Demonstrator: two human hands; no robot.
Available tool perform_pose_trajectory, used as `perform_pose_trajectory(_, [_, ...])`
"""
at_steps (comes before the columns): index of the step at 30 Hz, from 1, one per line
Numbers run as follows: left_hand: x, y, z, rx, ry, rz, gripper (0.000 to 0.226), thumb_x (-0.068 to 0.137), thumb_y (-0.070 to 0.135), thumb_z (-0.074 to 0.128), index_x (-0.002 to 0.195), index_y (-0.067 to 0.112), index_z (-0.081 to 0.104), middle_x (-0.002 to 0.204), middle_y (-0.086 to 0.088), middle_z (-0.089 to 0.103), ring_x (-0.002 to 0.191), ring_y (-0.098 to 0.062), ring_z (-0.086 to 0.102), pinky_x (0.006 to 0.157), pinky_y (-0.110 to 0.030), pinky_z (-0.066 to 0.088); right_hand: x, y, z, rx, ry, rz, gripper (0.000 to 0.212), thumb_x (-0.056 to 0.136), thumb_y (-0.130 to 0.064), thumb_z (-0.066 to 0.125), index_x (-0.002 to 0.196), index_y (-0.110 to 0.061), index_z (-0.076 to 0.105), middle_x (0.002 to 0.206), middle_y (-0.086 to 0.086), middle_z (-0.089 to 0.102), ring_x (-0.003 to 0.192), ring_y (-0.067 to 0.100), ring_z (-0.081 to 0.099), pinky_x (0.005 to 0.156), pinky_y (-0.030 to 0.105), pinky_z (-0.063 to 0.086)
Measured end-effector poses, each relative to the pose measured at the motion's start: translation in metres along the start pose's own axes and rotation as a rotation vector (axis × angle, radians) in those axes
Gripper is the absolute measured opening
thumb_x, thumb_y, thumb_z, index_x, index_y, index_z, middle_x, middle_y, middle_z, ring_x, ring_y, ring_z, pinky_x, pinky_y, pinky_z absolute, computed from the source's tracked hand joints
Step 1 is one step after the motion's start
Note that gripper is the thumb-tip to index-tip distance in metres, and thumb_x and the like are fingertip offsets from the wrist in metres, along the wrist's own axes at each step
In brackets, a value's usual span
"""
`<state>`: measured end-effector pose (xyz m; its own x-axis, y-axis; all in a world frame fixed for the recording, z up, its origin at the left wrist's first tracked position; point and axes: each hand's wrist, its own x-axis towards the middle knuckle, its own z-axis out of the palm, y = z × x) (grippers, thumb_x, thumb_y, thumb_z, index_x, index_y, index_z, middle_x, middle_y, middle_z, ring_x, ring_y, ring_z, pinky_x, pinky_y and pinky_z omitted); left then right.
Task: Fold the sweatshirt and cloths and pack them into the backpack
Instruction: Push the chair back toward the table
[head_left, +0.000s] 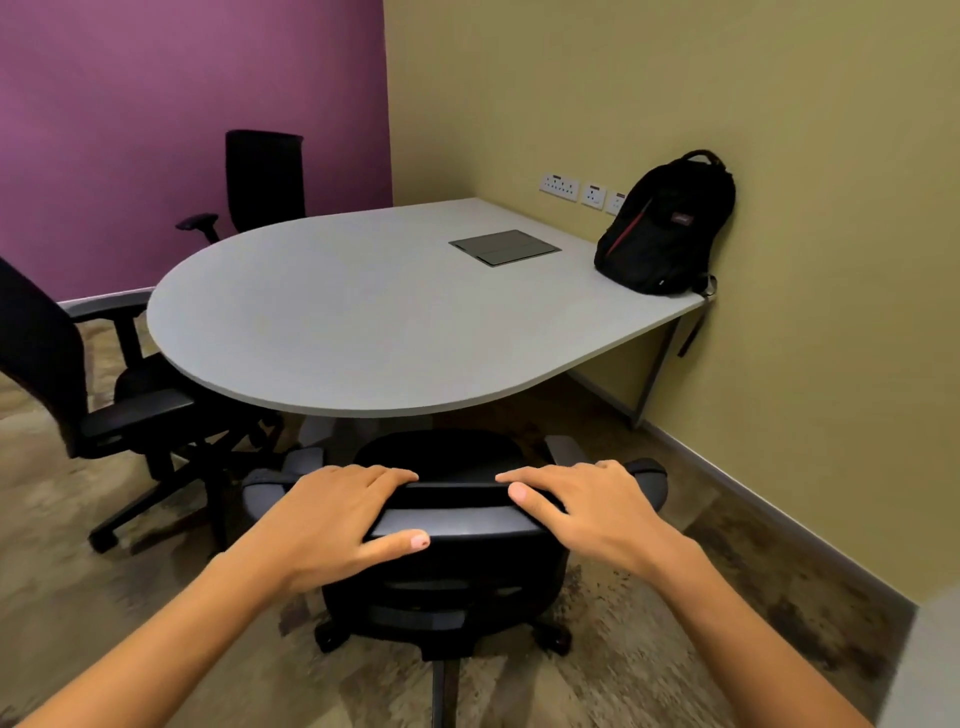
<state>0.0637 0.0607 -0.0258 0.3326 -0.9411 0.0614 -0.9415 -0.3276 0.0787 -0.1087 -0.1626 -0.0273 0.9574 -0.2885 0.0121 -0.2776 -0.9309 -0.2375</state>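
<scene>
While both hands rest on the top edge of a black office chair's backrest (462, 512), a person stands facing a grey, round-ended table (332, 312) in a small meeting room with purple and olive walls. The left hand (332, 514) wraps the rail with fingers draped over the front and thumb pressed along the rear face; the right hand (587, 506) mirrors it, fingers laid flat and loosely curled, thumb on top. Neither hand holds any fabric: each is closed lightly on the chair alone. The black backpack (667, 223), the only item of the task in sight, stands upright at the table's far right corner, leaning against the olive wall just below a row of wall sockets (576, 188), one strap dangling over the edge. It lies forward and to the right of the hands, well apart from both, with the right hand the nearer. No sweatshirt or cloths can be seen on the table, the chairs or the floor. A closed cable hatch (505, 248) is set flush in the tabletop, between the hands and the bag. Judged from this, the folding has not begun, and the chair likely needs moving aside before anyone can reach the bag.
</scene>
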Motion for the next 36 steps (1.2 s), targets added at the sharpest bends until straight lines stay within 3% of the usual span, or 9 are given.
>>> perform_pose_trajectory(9, [-0.004, 0.002, 0.008, 0.004, 0.000, 0.021, 0.097, 0.073, 0.087, -0.001, 0.147, 0.032, 0.028, 0.143, 0.013, 0.046, 0.125, -0.008, 0.047, 0.097, -0.026, 0.038, -0.013, -0.002, 0.005, -0.003, 0.013, 0.023, 0.059, 0.091, -0.070, 0.005, 0.133, -0.052, 0.043, 0.109, -0.019, 0.068, 0.091, 0.002, 0.059, 0.090, 0.034, 0.029])
perform_pose_trajectory(20, [-0.012, 0.020, 0.006, -0.032, -0.060, 0.054, 0.086, 0.078, 0.083, 0.004, 0.149, 0.037, 0.021, 0.148, 0.016, 0.038, 0.131, -0.005, 0.039, 0.100, -0.025, 0.035, -0.038, 0.002, 0.005, -0.027, 0.031, 0.016, 0.067, 0.087, -0.073, 0.000, 0.138, -0.051, 0.037, 0.115, -0.016, 0.066, 0.095, 0.010, 0.061, 0.093, 0.039, 0.036])
perform_pose_trajectory(29, [-0.023, 0.049, 0.005, -0.050, -0.083, 0.077, 0.089, 0.076, 0.083, 0.005, 0.150, 0.035, 0.020, 0.148, 0.016, 0.037, 0.134, -0.004, 0.036, 0.101, -0.022, 0.032, -0.071, 0.010, 0.010, -0.075, 0.124, 0.019, 0.060, 0.090, -0.072, 0.001, 0.144, -0.055, 0.020, 0.099, -0.016, 0.068, 0.086, 0.005, 0.059, 0.086, 0.034, 0.039])
perform_pose_trajectory(33, [-0.028, 0.064, 0.008, -0.027, -0.077, 0.111, 0.092, 0.075, 0.083, 0.003, 0.150, 0.032, 0.023, 0.149, 0.013, 0.039, 0.135, -0.006, 0.038, 0.103, -0.023, 0.034, -0.092, 0.011, 0.011, -0.060, 0.124, 0.051, 0.060, 0.091, -0.072, 0.004, 0.144, -0.054, 0.024, 0.111, -0.019, 0.066, 0.098, 0.005, 0.059, 0.093, 0.035, 0.035])
perform_pose_trajectory(36, [-0.031, 0.078, 0.009, -0.025, -0.074, 0.137, 0.098, 0.074, 0.085, -0.002, 0.151, 0.030, 0.024, 0.150, 0.011, 0.039, 0.135, -0.008, 0.039, 0.104, -0.023, 0.034, -0.109, 0.013, 0.009, -0.040, 0.128, 0.088, 0.063, 0.090, -0.072, 0.007, 0.136, -0.049, 0.043, 0.117, -0.022, 0.064, 0.105, 0.004, 0.058, 0.097, 0.036, 0.032])
